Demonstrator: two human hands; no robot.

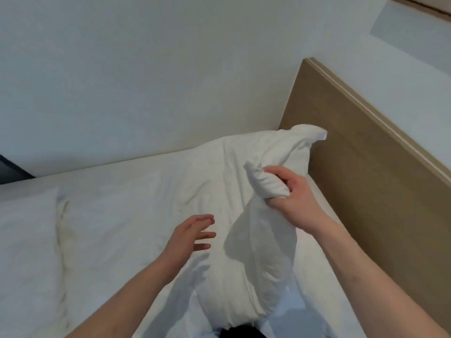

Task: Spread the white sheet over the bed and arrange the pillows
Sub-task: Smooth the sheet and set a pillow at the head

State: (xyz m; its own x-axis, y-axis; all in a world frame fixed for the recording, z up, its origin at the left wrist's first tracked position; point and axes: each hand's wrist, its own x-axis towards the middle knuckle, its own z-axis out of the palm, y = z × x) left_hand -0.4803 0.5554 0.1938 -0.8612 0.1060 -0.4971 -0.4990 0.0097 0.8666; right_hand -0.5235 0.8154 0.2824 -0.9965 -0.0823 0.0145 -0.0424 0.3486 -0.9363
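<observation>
No readable text, label, brand, number or sign appears anywhere in my view. The white pillow (256,252) gripped in my right hand (290,189) carries no visible tag or print. The white sheet (127,215), the wooden headboard (366,181) and the wall (146,69) are likewise unmarked.

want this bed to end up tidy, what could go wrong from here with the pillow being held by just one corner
1. The right hand pinches only a bunched corner of the pillow; the left hand is open and off it, so the pillow could slip or swing.
2. Dropped from here, it may land crooked against the wooden headboard.
3. Dragging it could rumple the already creased white sheet.
</observation>
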